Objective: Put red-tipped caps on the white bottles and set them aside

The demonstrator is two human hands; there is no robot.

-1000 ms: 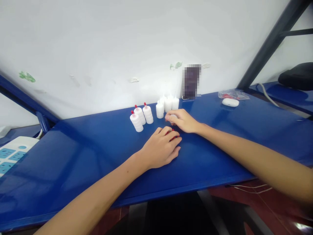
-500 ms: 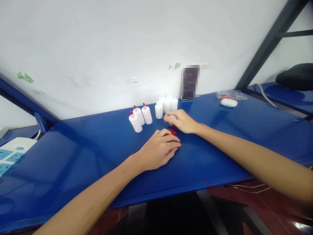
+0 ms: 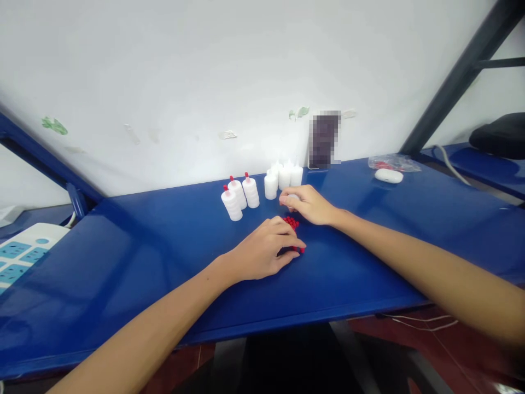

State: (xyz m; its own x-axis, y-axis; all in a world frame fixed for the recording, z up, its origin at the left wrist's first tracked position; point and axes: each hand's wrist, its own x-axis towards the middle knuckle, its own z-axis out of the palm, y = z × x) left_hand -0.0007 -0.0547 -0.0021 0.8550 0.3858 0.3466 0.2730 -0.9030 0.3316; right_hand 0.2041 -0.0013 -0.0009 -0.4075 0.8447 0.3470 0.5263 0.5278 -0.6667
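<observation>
My right hand (image 3: 309,203) is closed around a small white bottle (image 3: 292,197), mostly hidden by the fingers. My left hand (image 3: 273,249) rests low over the blue table, its thumb and forefinger tips pinched at a small red cap (image 3: 302,250). A cluster of red caps (image 3: 291,222) lies just beyond the left knuckles, partly covered by them. Left of the hands stand three white ribbed bottles (image 3: 250,192) with red caps on their tips. Several white bottles (image 3: 270,186) without red caps stand in a group behind my right hand.
Against the wall leans a blurred-out dark phone (image 3: 324,141). A white earbud case (image 3: 389,175) and a clear plastic bag (image 3: 394,162) with red pieces lie at the back right. At the far left is a power strip (image 3: 30,254); a dark metal post (image 3: 451,76) rises on the right.
The left hand's thumb and forefinger have drawn apart from the other fingers, showing a red cap at their tips. My right hand keeps its hold. The view has shifted slightly.
</observation>
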